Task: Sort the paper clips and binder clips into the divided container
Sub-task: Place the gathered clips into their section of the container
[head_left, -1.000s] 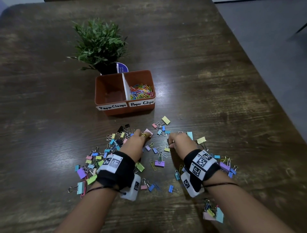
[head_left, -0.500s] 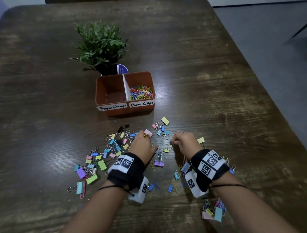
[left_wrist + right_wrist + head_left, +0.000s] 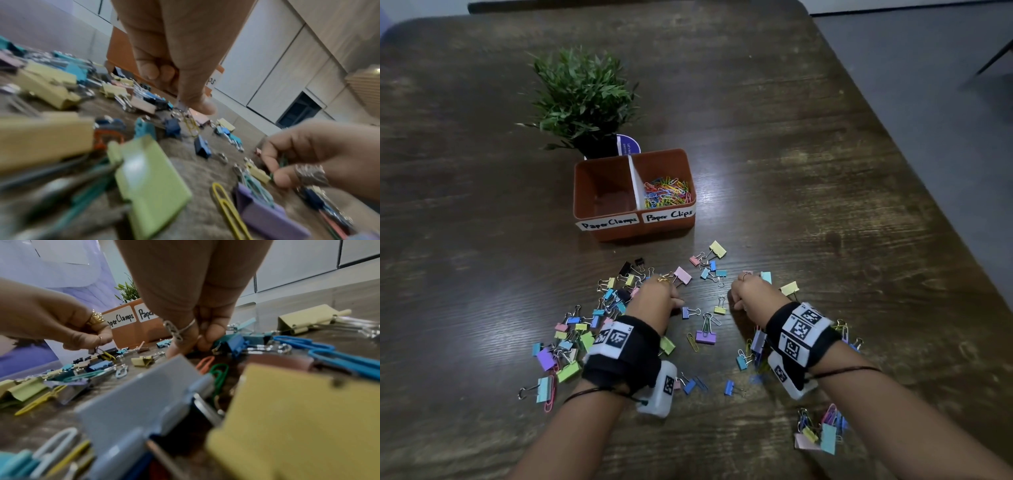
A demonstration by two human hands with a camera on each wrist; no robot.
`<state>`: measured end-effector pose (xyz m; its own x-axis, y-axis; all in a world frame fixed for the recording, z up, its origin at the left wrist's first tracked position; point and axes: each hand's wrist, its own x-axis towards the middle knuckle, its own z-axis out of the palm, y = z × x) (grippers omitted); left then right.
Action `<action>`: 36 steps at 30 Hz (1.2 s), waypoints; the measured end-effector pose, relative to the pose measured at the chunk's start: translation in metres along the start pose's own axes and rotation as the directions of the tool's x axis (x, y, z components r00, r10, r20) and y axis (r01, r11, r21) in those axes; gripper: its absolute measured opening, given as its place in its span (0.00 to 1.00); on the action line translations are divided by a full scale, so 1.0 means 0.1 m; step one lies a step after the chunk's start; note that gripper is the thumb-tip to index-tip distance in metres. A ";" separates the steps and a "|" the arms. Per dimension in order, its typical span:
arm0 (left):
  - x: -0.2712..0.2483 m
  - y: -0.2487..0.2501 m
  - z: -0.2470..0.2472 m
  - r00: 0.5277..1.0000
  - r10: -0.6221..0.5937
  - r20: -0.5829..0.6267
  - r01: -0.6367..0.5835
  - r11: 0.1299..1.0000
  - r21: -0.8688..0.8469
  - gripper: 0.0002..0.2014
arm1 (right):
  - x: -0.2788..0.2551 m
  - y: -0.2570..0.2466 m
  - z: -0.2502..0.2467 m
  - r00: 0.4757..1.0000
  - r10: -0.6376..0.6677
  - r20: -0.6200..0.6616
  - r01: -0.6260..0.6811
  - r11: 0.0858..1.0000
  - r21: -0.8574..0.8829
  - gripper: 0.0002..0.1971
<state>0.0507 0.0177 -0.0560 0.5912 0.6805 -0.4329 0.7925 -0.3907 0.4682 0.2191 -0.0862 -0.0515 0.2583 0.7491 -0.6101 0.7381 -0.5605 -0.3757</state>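
From the head view, both hands sit low centre among binder clips (image 3: 704,337) scattered on the table (image 3: 825,205), fingers hidden. The box (image 3: 634,229) stands above them at centre, paper clips (image 3: 666,192) in its right half. The right wrist view shows the left hand (image 3: 61,324), at left, with its grip pinching a small clip (image 3: 107,354). The left wrist view shows the right hand (image 3: 308,155), at lower right, with its grip pinching a green clip (image 3: 283,160).
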 end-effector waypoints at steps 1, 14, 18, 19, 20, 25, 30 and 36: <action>0.00 -0.04 -0.03 0.999 -0.008 -0.031 0.006 0.999 -0.040 0.03 | -0.01 0.02 0.02 1.000 -0.012 -0.018 0.011 1.000 -0.017 0.10; -0.14 -0.05 -0.02 0.976 0.155 -0.154 -0.125 0.975 0.186 0.11 | -0.29 -0.11 0.04 0.963 -0.176 -0.203 0.195 0.978 0.077 0.09; -0.11 -0.04 -0.04 0.980 0.082 -0.184 -0.040 0.975 0.221 0.15 | -0.18 -0.22 0.00 0.976 -0.157 -0.149 0.166 0.985 0.052 0.11; -0.11 -0.03 -0.06 0.982 0.066 -0.177 -0.024 0.974 0.227 0.16 | -0.13 -0.26 -0.02 0.981 -0.135 -0.141 0.146 0.987 0.071 0.12; -0.10 -0.02 -0.07 0.985 0.051 -0.163 -0.013 0.974 0.228 0.15 | -0.09 -0.29 -0.03 0.983 -0.110 -0.146 0.127 0.985 0.119 0.12; -0.08 -0.02 -0.08 0.995 0.026 -0.096 -0.005 0.977 0.211 0.10 | 0.06 -0.49 -0.26 0.921 -0.068 -0.384 0.232 0.888 0.398 0.13; -0.07 0.00 -0.09 0.984 -0.001 -0.177 0.030 0.986 0.163 0.12 | 0.44 -0.87 -0.71 0.781 -0.155 -0.605 0.447 0.815 0.368 0.07; -0.03 0.00 -0.13 0.988 -0.115 -0.103 0.134 0.968 0.211 0.18 | 0.92 -1.17 -0.87 0.756 -0.315 -0.575 0.473 0.869 0.146 0.13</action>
<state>0.0467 0.0233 -0.0451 0.4780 0.7810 -0.4020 0.8783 -0.4178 0.2326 0.2109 0.0790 -0.0036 0.3212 0.9452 0.0581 0.6726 -0.1845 -0.7166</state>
